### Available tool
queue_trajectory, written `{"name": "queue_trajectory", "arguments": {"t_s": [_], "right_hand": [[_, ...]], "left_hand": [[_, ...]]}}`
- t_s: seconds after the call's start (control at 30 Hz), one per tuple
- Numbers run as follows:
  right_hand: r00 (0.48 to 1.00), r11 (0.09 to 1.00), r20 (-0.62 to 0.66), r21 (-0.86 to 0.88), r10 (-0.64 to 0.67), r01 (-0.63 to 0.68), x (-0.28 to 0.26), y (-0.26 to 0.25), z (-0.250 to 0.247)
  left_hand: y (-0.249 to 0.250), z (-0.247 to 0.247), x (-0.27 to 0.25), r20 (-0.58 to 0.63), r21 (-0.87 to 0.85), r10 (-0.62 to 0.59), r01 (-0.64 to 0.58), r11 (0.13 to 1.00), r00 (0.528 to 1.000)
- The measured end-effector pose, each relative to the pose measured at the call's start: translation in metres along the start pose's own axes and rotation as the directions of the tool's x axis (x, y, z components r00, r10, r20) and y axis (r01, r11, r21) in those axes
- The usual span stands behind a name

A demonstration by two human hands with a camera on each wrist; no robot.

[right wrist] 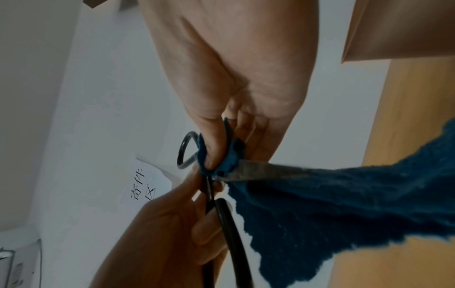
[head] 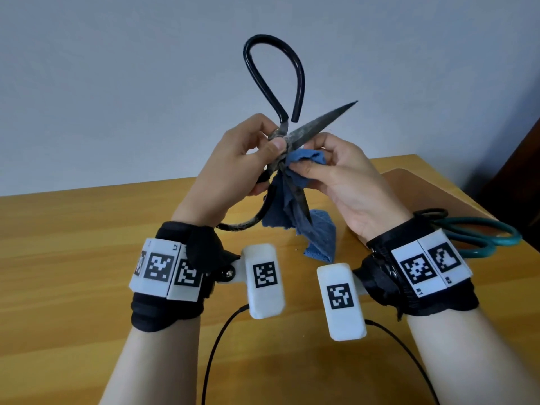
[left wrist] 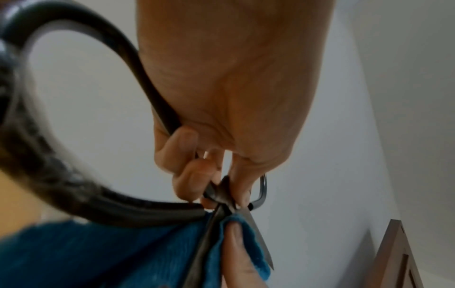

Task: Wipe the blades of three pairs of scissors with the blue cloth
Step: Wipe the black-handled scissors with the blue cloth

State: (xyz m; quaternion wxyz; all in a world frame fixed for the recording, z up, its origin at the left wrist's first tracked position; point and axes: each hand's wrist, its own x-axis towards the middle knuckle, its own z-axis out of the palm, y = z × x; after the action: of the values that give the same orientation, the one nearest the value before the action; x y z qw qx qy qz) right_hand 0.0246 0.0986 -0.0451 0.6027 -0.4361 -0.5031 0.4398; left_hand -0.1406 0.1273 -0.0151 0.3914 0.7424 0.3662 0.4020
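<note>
left hand (head: 230,162) grips the black scissors (head: 292,135) at the pivot, splayed wide above the table (head: 87,244), right hand (head: 336,176) pinches the blue cloth (head: 292,162) at the root of the downward blade, so the wipe likely runs down toward its tip.

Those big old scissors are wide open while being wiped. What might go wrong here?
The right hand pinches the blue cloth at the pivot of the black scissors, between two bare blades; a slip could cut a finger. The left hand grips near the pivot too, so closing blades might nip it.
</note>
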Motion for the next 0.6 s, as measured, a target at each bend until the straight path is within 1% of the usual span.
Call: {"name": "queue_trajectory", "arguments": {"t_s": [0.07,0.23,0.37,0.43,0.5,0.6], "right_hand": [[1.0,1.0,0.016,-0.006,0.0,0.0,0.0,0.0,-0.001],[0.994,0.99,0.1,-0.138,0.049,-0.035,-0.001,0.003,0.0],[0.988,0.978,0.14,-0.205,0.067,-0.038,-0.002,0.001,0.0],[0.983,0.971,0.163,-0.233,0.085,-0.045,-0.003,-0.001,-0.003],[0.983,0.968,0.166,-0.248,0.085,-0.042,-0.003,-0.001,-0.004],[0.994,0.985,0.107,-0.17,0.033,-0.015,-0.003,0.001,0.0]], "left_hand": [[0.001,0.002,0.001,-0.04,-0.017,0.001,-0.001,1.0,0.999],[-0.004,-0.006,0.001,-0.18,-0.075,-0.049,0.036,0.997,0.982],[-0.005,-0.015,0.001,-0.241,-0.102,-0.057,0.034,0.994,0.969],[-0.005,-0.017,0.001,-0.248,-0.116,-0.062,0.034,0.993,0.967],[-0.003,-0.017,0.0,-0.228,-0.111,-0.058,0.033,0.993,0.972],[-0.001,-0.012,-0.001,-0.136,-0.06,-0.05,0.042,0.997,0.989]]}}
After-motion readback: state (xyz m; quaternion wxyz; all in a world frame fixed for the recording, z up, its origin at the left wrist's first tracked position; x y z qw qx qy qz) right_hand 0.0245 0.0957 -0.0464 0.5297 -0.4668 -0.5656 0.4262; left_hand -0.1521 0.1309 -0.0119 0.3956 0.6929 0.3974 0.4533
